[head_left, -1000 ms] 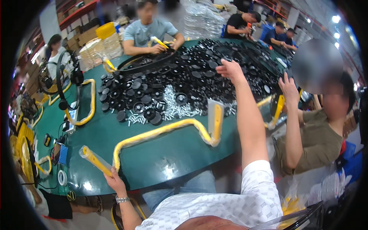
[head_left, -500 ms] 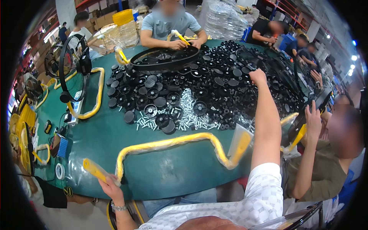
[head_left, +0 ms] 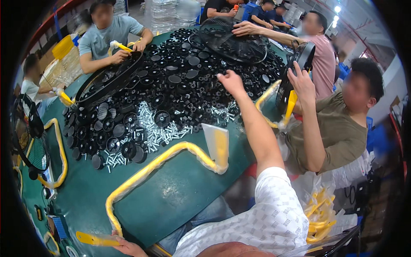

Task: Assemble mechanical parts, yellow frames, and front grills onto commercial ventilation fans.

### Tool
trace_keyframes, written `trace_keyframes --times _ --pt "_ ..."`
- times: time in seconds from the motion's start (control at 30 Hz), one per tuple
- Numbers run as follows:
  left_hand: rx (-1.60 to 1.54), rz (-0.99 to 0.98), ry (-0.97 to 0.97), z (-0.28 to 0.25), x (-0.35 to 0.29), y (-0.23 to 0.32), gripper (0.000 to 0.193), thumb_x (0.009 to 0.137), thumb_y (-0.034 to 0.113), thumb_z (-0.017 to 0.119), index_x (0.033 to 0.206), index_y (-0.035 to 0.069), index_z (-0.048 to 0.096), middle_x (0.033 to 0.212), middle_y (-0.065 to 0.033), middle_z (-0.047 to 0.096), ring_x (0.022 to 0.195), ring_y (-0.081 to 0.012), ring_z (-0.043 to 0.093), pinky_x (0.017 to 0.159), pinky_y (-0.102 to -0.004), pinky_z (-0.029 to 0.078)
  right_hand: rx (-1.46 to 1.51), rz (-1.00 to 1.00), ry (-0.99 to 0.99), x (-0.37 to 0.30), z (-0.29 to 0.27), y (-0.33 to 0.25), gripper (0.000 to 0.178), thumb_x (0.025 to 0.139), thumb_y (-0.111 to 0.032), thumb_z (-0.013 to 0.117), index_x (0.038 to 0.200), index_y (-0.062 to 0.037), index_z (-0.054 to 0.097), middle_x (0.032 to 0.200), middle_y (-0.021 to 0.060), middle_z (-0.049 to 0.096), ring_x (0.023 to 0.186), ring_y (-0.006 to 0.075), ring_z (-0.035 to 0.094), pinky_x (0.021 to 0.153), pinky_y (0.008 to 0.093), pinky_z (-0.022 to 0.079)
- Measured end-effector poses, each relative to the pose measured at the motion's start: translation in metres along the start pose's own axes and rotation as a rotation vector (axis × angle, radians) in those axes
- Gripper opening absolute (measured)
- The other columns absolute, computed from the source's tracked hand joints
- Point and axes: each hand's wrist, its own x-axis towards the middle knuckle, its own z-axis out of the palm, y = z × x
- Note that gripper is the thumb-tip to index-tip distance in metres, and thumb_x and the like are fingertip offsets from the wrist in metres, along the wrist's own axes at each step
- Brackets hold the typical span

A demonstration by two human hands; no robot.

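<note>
A yellow bent tube stand (head_left: 150,169) in clear wrap lies along the near edge of the green table, its flat ends turned up. My left hand (head_left: 129,247) is closed around its near-left end, beside the flat yellow plate. My right arm reaches out over the heap of small black parts (head_left: 188,92). There, my right hand (head_left: 232,83) hovers with curled fingers; whatever lies between the fingertips is too small to make out. Loose silver screws (head_left: 160,130) form a pile on the near side of the heap.
Across the table, a person handles a black fan ring (head_left: 109,79). On the right, another person's raised hand (head_left: 303,83) is at a round fan. A person in pink touches a wire guard (head_left: 233,40). Wrapped yellow stands (head_left: 319,214) lie low at right.
The view has swung right, so the table and people appear further left. My right hand has drawn back slightly over the heap. My left hand still grips the stand's end.
</note>
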Motion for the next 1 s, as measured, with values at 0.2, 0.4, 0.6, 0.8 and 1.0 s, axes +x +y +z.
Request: trace_keyframes --times 0.2,0.4,0.6,0.8,1.0 --pt "0.191 -0.062 -0.004 0.002 0.0 0.027 0.036 0.107 0.019 0.045 0.132 -0.006 0.053 0.13 -0.0204 0.06 0.118 -0.0287 0.059 0.108 -0.0399 0.043 -0.211 -0.1 0.337 0.049 -0.02 0.017 0.058 0.086 -0.039 0.068 0.127 0.0009 0.061 0.123 0.0245 0.062 0.118 0.0406 0.057 0.103 0.0469 0.044" --pt "0.213 -0.032 -0.025 0.012 0.005 0.026 0.038 0.107 0.02 0.046 0.134 -0.006 0.05 0.132 -0.0209 0.059 0.121 -0.0294 0.057 0.109 -0.0406 0.041 -0.244 0.027 0.328 0.11 -0.006 0.037 0.061 0.085 -0.04 0.069 0.128 0.0028 0.06 0.127 0.0261 0.061 0.122 0.0403 0.056 0.105 0.0467 0.043" --pt "0.238 -0.035 -0.049 0.017 0.007 0.022 0.041 0.106 0.02 0.046 0.137 -0.007 0.047 0.134 -0.0213 0.057 0.123 -0.03 0.055 0.11 -0.0413 0.04 0.018 0.094 0.259 0.176 0.018 0.064 0.065 0.081 -0.031 0.068 0.131 0.0081 0.056 0.128 0.0318 0.06 0.124 0.0404 0.057 0.106 0.043 0.044" --pt "0.213 -0.015 -0.073 0.028 0.012 0.023 0.044 0.106 0.021 0.047 0.139 -0.008 0.044 0.136 -0.0218 0.055 0.126 -0.0307 0.053 0.111 -0.042 0.038 -0.101 0.306 0.243 0.195 0.013 0.037 0.051 0.086 -0.043 0.069 0.116 -0.0013 0.071 0.122 0.0248 0.066 0.116 0.0397 0.063 0.099 0.0448 0.049" --pt "0.163 0.002 -0.082 0.016 0.005 -0.009 0.048 0.106 0.022 0.048 0.142 -0.008 0.041 0.139 -0.0222 0.054 0.128 -0.0314 0.051 0.112 -0.0427 0.036 -0.109 0.098 0.517 0.136 -0.026 -0.048 0.042 0.092 -0.044 0.061 0.099 -0.0043 0.073 0.098 0.023 0.072 0.096 0.0428 0.068 0.084 0.0533 0.051"
